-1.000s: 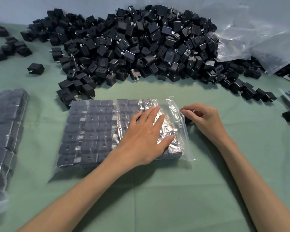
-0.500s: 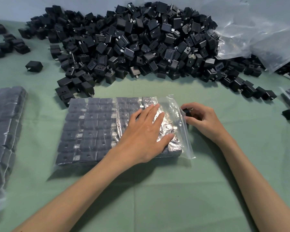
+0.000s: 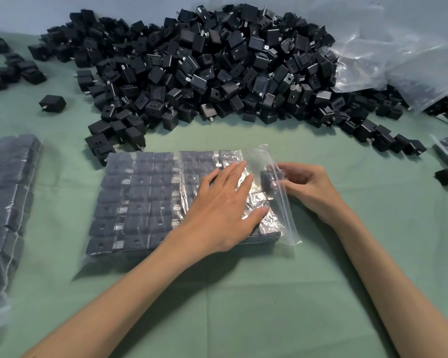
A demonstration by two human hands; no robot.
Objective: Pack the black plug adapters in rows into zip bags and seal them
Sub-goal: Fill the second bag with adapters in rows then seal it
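Low in the frame two bare forearms rise over the green cloth (image 3: 243,301) toward the middle. The left hand (image 3: 225,210) lies flat on the right half of the zip bag (image 3: 140,200), fingers straight and spread, pressing the plastic onto the packed rows (image 3: 130,192) beneath. Just right of it the right hand (image 3: 308,189) sits at the bag's mouth, fingers curled and pinching a single adapter (image 3: 267,180), which shows dark through the plastic just inside the open zip strip (image 3: 282,202). The bag's long axis runs across the frame, closed end at the left and mouth at the right; the strip runs from upper centre down toward lower right. The unfilled spot in the last column seems to lie just left of the right fingertips, so I judge the coming push goes leftward along the bag's length, the right hand being the nearer. Which way the adapter faces I cannot tell. At the left edge lies a filled bag (image 3: 8,202); farther up, the pile (image 3: 204,68) of loose adapters spreads across the upper middle, with empty bags (image 3: 398,47) in the upper right
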